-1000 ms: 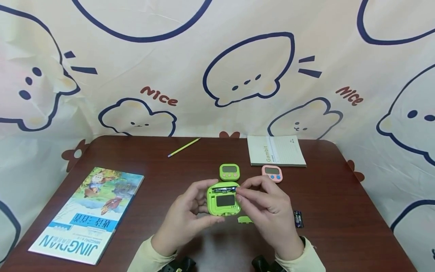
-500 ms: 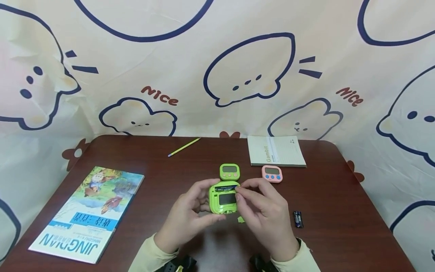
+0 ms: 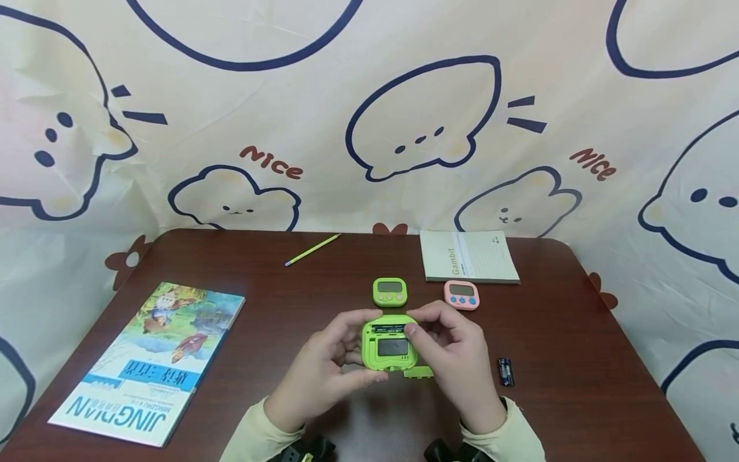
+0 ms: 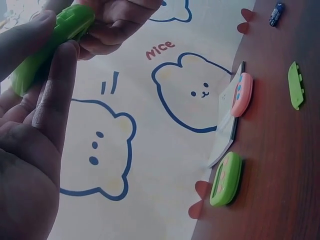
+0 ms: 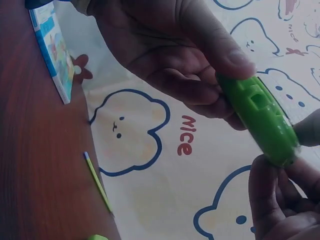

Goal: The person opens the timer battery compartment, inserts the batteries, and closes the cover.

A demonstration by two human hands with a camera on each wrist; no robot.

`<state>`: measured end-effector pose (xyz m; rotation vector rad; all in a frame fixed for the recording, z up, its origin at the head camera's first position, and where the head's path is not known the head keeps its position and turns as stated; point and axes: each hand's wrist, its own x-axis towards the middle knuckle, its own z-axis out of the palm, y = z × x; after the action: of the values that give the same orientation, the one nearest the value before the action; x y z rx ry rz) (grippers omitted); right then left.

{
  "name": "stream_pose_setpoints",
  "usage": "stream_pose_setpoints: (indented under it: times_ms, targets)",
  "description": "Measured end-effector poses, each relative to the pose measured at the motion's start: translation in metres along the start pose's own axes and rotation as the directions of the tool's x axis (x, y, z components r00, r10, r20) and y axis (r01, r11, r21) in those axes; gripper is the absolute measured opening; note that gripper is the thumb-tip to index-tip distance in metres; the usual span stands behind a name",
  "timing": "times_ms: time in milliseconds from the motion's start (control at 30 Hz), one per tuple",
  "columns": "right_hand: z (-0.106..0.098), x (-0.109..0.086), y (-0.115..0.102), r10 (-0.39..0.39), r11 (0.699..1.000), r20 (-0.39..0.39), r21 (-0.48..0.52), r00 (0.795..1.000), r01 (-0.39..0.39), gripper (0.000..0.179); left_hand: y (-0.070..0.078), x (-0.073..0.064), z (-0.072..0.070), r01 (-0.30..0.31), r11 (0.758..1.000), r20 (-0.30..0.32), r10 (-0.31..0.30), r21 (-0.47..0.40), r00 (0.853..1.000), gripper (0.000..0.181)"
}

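A green digital timer (image 3: 393,347) is held above the table, its battery slot facing up with a dark AAA-looking battery (image 3: 388,328) lying in it. My left hand (image 3: 320,369) grips the timer's left side, fingers along the top edge and thumb at the bottom edge. With my right hand (image 3: 458,362) I hold the upper right corner, the thumb pressing over the battery's right end and hiding it. On the table below lies a green battery cover (image 3: 419,372), partly overlapped by the timer in the head view. In the right wrist view, the timer (image 5: 260,117) shows edge-on between both hands.
Another green timer (image 3: 389,292) and a pink timer (image 3: 461,296) lie behind the hands. A loose battery (image 3: 505,372) is to the right. Farther out are a notebook (image 3: 470,256), a pencil (image 3: 312,250) and a picture-covered book (image 3: 147,372). A patterned cloth hangs behind the table.
The green timer has shifted slightly right and down. My right hand's fingertips have gone from the battery's end to a grip on the corner, thumb on top.
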<state>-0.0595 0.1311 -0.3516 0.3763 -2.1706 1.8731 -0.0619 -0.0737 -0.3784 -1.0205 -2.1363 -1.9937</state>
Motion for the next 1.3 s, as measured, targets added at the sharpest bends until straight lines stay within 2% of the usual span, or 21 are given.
stream_pose_setpoints:
  times_ms: [133,333,567,633,800,933,1033,1133,1300]
  targets:
    - [-0.001,0.001,0.0,0.003,1.0,-0.009,0.002,1.0,-0.003,0.016,-0.001,0.001,0.002,-0.005,1.0,0.004,0.005,0.01,1.0,0.07]
    - [-0.005,0.001,0.004,-0.018,1.0,0.026,-0.025,0.999,0.019,0.012,-0.003,0.002,0.001,0.041,0.999,-0.01,-0.041,-0.001,0.999,0.073]
    - [-0.026,-0.003,0.02,-0.076,0.995,0.046,-0.061,0.996,0.079,0.015,0.001,0.003,-0.002,0.069,0.997,-0.036,-0.07,-0.025,0.997,0.075]
    - [-0.03,-0.003,0.03,-0.057,0.993,0.047,-0.099,0.997,0.062,0.014,0.003,0.003,-0.004,0.086,0.996,-0.052,-0.087,-0.016,0.995,0.077]
    - [-0.036,-0.004,0.057,0.058,0.979,0.089,-0.202,0.994,-0.039,0.012,0.005,0.001,-0.008,0.139,0.99,-0.061,-0.14,-0.013,0.988,0.078]
    - [-0.038,-0.006,0.074,0.149,0.943,0.144,-0.317,0.978,-0.097,0.013,0.005,0.0,-0.009,0.146,0.989,-0.061,-0.147,-0.015,0.987,0.078]
    - [-0.04,-0.007,0.084,0.215,0.91,0.194,-0.397,0.957,-0.124,0.015,0.006,0.0,-0.009,0.135,0.991,-0.062,-0.136,-0.017,0.989,0.078]
    - [-0.043,-0.009,0.09,0.267,0.877,0.243,-0.462,0.933,-0.131,0.016,0.007,0.0,-0.01,0.138,0.99,-0.06,-0.139,-0.017,0.988,0.078]
    - [-0.047,-0.011,0.096,0.307,0.842,0.314,-0.529,0.898,-0.103,0.02,0.008,0.0,-0.01,0.148,0.989,-0.06,-0.149,-0.015,0.987,0.078]
